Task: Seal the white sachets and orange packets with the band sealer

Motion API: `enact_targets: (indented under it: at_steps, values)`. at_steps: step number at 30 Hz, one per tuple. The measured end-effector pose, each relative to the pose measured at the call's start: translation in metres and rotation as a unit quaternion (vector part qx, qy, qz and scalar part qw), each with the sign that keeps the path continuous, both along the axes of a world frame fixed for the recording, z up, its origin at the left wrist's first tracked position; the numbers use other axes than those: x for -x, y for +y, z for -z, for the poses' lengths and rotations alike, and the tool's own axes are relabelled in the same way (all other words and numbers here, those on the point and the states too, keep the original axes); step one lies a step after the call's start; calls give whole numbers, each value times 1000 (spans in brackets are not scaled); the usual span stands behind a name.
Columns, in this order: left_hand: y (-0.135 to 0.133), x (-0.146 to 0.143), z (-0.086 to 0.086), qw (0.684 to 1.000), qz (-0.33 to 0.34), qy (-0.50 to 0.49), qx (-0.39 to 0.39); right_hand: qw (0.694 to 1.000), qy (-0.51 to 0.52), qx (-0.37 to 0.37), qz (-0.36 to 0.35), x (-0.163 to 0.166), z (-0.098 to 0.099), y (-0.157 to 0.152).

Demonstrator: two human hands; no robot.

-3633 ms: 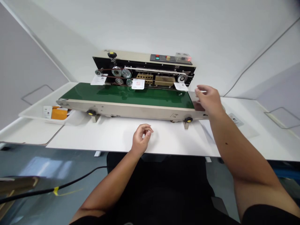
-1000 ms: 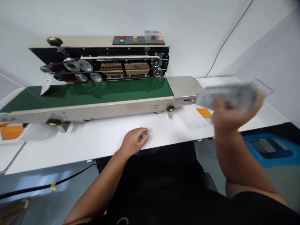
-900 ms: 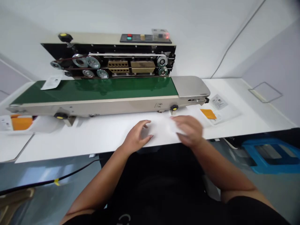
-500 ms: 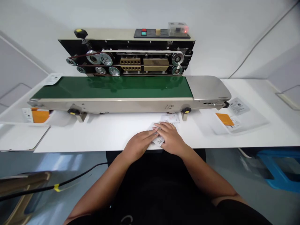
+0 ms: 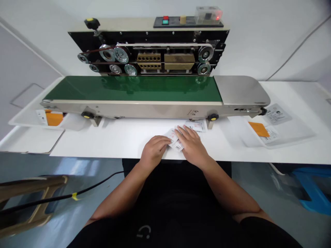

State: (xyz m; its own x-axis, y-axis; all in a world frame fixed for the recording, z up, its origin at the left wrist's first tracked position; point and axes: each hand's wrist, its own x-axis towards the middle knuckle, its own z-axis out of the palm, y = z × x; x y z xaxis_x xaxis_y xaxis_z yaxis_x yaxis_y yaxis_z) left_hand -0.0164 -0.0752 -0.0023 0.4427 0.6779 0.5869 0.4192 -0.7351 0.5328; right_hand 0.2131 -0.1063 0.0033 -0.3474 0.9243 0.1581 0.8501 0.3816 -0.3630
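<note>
Both my hands rest on the white table (image 5: 116, 141) near its front edge, side by side. Under them lie several small clear packets with printed labels (image 5: 178, 139), fanned out in front of a band sealing machine. My left hand (image 5: 152, 153) is loosely curled, its fingertips touching the left end of the packets. My right hand (image 5: 192, 144) lies flat over them, fingers stretched forward. One packet (image 5: 196, 125) pokes out beyond my right fingertips, by the machine's foot. The green conveyor belt (image 5: 134, 89) of the sealing machine (image 5: 155, 51) carries nothing.
A tray of packets with an orange insert (image 5: 258, 129) sits right of the machine; another white tray with an orange packet (image 5: 53, 119) sits at the left under the belt's end. A black cable with yellow tape (image 5: 74, 196) runs along the floor. A blue crate (image 5: 314, 191) stands lower right.
My right hand fetched a handful of packets from the right-side tray and laid them on the table before me. My left hand moved onto them. The sealed packets on the belt have travelled off left.
</note>
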Motion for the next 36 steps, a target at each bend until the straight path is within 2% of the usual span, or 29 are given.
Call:
enact_targets:
  at_steps: [6, 8, 10, 12, 14, 17, 20, 22, 24, 26, 29, 32, 36]
  values:
    - [-2, 2, -4, 989, -111, -63, 81, 999, 24, -2, 30, 0, 4, 0]
    - [-1, 4, -2, 969, -152, -138, 137, 999, 31, 0, 43, 0, 5, 0]
    - [2, 5, -1, 934, -175, -244, 194, 997, 45, 5, 59, 1, 6, 2]
    - [5, 4, 0, 896, -163, -337, 239, 995, 73, -1, 68, 1, 7, 3]
    - [7, 4, -1, 871, -133, -389, 270, 991, 117, -24, 64, 0, 7, 3]
    - [8, 4, -3, 853, -102, -418, 296, 979, 183, -72, 62, 0, 5, -1]
    - [6, 4, -5, 850, -82, -421, 307, 966, 219, -112, 83, 1, -3, -6]
    - [4, 5, -6, 855, -56, -410, 313, 965, 218, -122, 83, 3, -12, -6]
    - [2, 6, -7, 861, -22, -396, 318, 971, 209, -92, 66, 5, -23, -5]
    - [-1, 8, -8, 866, 7, -384, 321, 977, 209, -15, 40, 3, -36, -4]
    - [-5, 12, -7, 874, 24, -359, 326, 969, 226, 99, 4, -4, -62, -1]
    - [-8, 15, -5, 885, 41, -324, 331, 972, 200, 115, -34, -11, -92, 4]
    - [-10, 16, -6, 890, 65, -303, 334, 980, 77, 133, -124, -13, -125, 17]
